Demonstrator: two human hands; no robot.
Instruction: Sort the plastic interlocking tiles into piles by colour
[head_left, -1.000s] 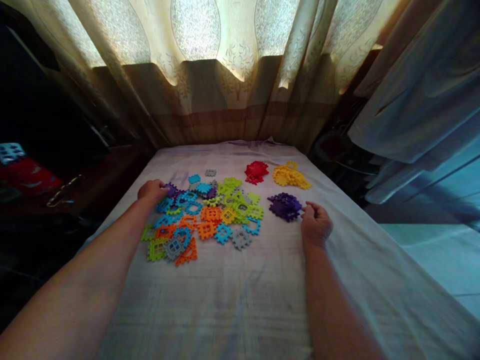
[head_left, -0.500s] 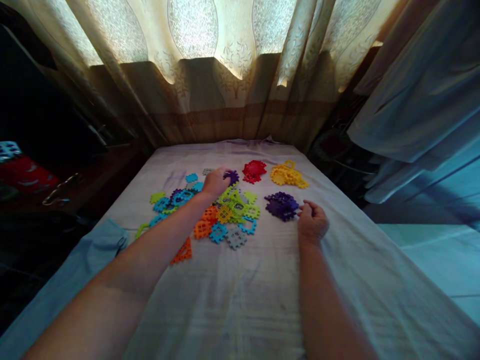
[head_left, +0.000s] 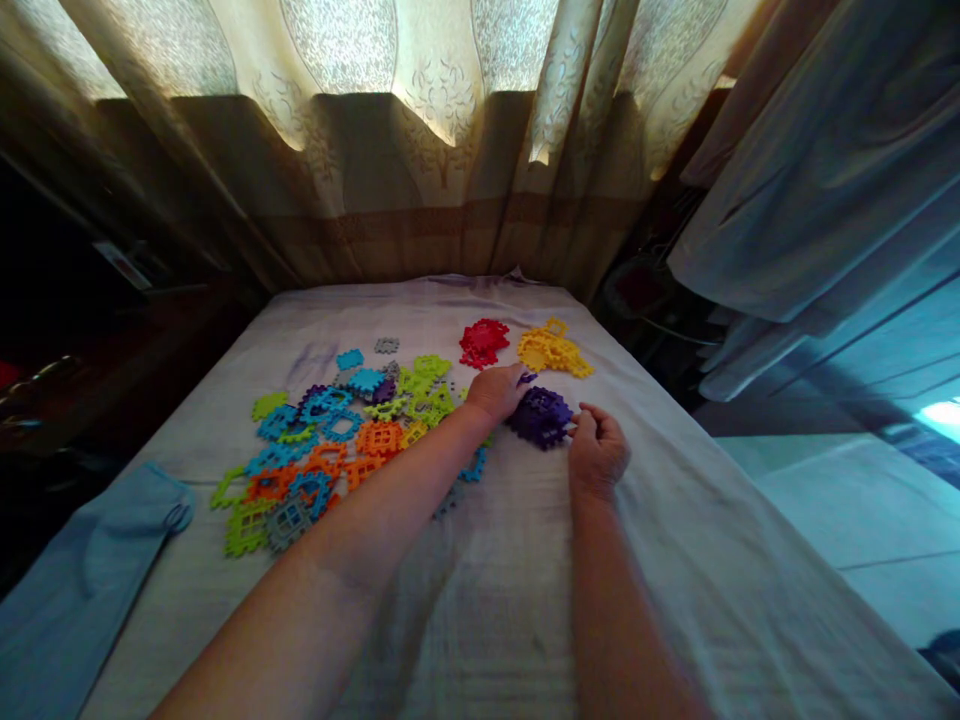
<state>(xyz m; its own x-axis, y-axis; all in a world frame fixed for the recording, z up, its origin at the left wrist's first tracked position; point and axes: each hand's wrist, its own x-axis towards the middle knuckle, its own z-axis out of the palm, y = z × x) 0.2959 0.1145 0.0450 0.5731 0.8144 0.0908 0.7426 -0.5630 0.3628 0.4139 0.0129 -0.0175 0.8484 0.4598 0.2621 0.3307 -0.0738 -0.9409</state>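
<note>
Pinched in my left hand (head_left: 496, 393) is a purple interlocking tile (head_left: 528, 378), held at the upper left edge of a purple tile pile (head_left: 541, 417). On the pile's other side, my right hand (head_left: 602, 450) is closed, thumb and forefinger gripping the edge of a purple tile there. Behind lie a red tile pile (head_left: 482, 341) and a yellow tile pile (head_left: 553, 350). To the left spreads a mixed heap of blue, orange, green, grey and purple tiles (head_left: 379, 437), partly hidden by my left forearm.
A white sheet (head_left: 495, 600) covers the surface under the tiles. Light blue cloth (head_left: 97, 560) lies at the left edge. A patterned curtain (head_left: 435, 180) hangs behind, and pale cloth (head_left: 780, 220) hangs on the right. Dark furniture (head_left: 172, 340) stands at the left.
My left hand has moved right, from above the mixed heap to the purple pile, carrying the purple tile. My right hand stays by that pile. The camera view has shifted slightly right.
</note>
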